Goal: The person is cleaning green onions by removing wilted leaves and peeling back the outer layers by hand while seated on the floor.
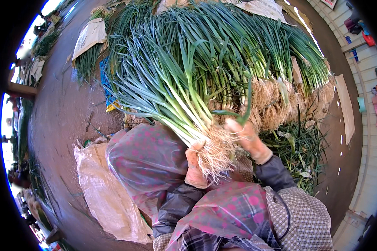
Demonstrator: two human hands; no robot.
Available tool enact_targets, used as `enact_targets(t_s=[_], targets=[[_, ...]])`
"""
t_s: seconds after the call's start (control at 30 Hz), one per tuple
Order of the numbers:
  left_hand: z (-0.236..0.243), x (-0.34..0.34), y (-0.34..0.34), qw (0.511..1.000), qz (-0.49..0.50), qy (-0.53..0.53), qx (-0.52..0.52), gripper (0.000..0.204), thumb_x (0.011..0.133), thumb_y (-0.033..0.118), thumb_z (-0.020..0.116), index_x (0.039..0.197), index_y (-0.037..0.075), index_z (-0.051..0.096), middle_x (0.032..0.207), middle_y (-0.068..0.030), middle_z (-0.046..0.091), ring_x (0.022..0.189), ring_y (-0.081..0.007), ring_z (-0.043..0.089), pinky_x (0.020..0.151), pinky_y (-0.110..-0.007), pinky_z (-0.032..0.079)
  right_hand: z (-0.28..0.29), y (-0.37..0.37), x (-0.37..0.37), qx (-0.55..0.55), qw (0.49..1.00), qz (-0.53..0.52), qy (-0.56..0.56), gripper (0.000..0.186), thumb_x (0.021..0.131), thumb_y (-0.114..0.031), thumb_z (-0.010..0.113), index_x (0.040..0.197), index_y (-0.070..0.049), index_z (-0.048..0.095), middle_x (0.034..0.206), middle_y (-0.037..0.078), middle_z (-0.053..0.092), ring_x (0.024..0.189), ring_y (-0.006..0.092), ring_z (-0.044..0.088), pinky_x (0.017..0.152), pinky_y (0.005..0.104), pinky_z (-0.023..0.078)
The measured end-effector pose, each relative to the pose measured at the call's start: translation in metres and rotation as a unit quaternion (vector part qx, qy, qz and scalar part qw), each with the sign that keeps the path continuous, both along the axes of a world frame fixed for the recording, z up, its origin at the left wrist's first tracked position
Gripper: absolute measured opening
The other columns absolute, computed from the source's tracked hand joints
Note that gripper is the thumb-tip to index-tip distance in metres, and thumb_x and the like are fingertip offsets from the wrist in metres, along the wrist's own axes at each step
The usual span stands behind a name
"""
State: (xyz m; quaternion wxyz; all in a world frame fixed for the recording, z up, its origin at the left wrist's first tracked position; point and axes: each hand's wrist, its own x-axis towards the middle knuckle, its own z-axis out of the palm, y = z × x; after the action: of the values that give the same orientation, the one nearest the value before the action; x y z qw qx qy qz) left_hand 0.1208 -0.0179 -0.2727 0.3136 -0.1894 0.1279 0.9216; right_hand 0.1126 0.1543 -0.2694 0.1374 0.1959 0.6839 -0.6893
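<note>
Gloved in a pale, dirt-stained covering, my left hand (pixel 194 169) is closed round the root end of a bunch of green onions (pixel 188 104). The bunch lies across my lap, its green tops pointing away to the upper left. Its pale, stringy roots (pixel 218 154) hang over my fingers. On the right of those roots my right hand (pixel 250 142), gloved alike and slightly blurred, is closed with a loose green onion leaf (pixel 248 102) at its fingertips. Beyond both hands lies a large pile of green onions (pixel 247 50), roots toward me.
A heap of stripped leaves (pixel 297 154) lies on the floor to my right. To my left is a crumpled tan woven sack (pixel 109 192) on the brown floor (pixel 67 125). Plastic with pink dots (pixel 151 146) covers my knees. A pale wall (pixel 368 138) stands at the far right.
</note>
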Motion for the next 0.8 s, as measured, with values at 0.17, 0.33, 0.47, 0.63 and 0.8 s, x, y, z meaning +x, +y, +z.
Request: enact_targets(t_s=[0.17, 0.33, 0.47, 0.63, 0.8], targets=[[0.018, -0.001, -0.001, 0.989, 0.07, 0.005, 0.127, 0.068, 0.085, 0.033, 0.053, 0.142, 0.003, 0.033, 0.137, -0.0149, 0.045, 0.123, -0.0238, 0.047, 0.102, -0.036, 0.041, -0.001, 0.119, 0.103, -0.582, 0.729, -0.169, 0.317, 0.038, 0.101, -0.03, 0.038, 0.064, -0.022, 0.039, 0.052, -0.01, 0.038, 0.046, 0.0043, 0.037, 0.054, 0.0258, 0.034], [0.006, 0.025, -0.023, 0.996, 0.01, -0.012, 0.089, 0.066, 0.084, 0.033, 0.053, 0.14, 0.003, 0.035, 0.133, -0.0149, 0.048, 0.115, -0.0261, 0.051, 0.099, -0.038, 0.043, -0.04, 0.176, 0.137, 0.411, 0.768, 0.323, -0.37, 0.072, 0.083, -0.065, 0.052, 0.119, -0.004, 0.058, 0.091, 0.012, 0.067, 0.079, 0.0253, 0.065, 0.076, 0.0383, 0.051], [-0.014, 0.031, -0.016, 0.998, -0.011, -0.016, 0.062, 0.065, 0.084, 0.033, 0.054, 0.138, 0.002, 0.037, 0.129, -0.0149, 0.051, 0.109, -0.0279, 0.054, 0.096, -0.04, 0.045, -0.016, 0.081, 0.033, 0.162, 0.975, 0.131, -0.071, 0.057, 0.095, -0.05, 0.043, 0.131, -0.007, 0.052, 0.094, 0.006, 0.068, 0.079, 0.0086, 0.062, 0.069, 0.0272, 0.049], [-0.023, 0.038, -0.023, 0.988, 0.003, -0.032, 0.152, 0.071, 0.078, 0.03, 0.058, 0.138, 0.001, 0.036, 0.127, -0.0188, 0.053, 0.109, -0.03, 0.058, 0.093, -0.042, 0.049, -0.006, -0.018, -0.035, -0.182, 0.96, 0.206, 0.052, 0.032, 0.097, -0.033, 0.048, 0.104, -0.005, 0.061, 0.076, -0.001, 0.056, 0.072, 0.0099, 0.054, 0.067, 0.0261, 0.043], [0.001, 0.026, -0.037, 0.992, -0.104, -0.022, -0.073, 0.061, 0.082, 0.03, 0.056, 0.133, 0.001, 0.041, 0.121, -0.0172, 0.055, 0.102, -0.0274, 0.059, 0.086, -0.038, 0.051, -0.035, -0.01, -0.058, 0.05, 0.949, 0.276, 0.147, 0.035, 0.092, -0.033, 0.056, 0.079, -0.001, 0.063, 0.059, 0.006, 0.054, 0.054, 0.0187, 0.052, 0.055, 0.0319, 0.043]])
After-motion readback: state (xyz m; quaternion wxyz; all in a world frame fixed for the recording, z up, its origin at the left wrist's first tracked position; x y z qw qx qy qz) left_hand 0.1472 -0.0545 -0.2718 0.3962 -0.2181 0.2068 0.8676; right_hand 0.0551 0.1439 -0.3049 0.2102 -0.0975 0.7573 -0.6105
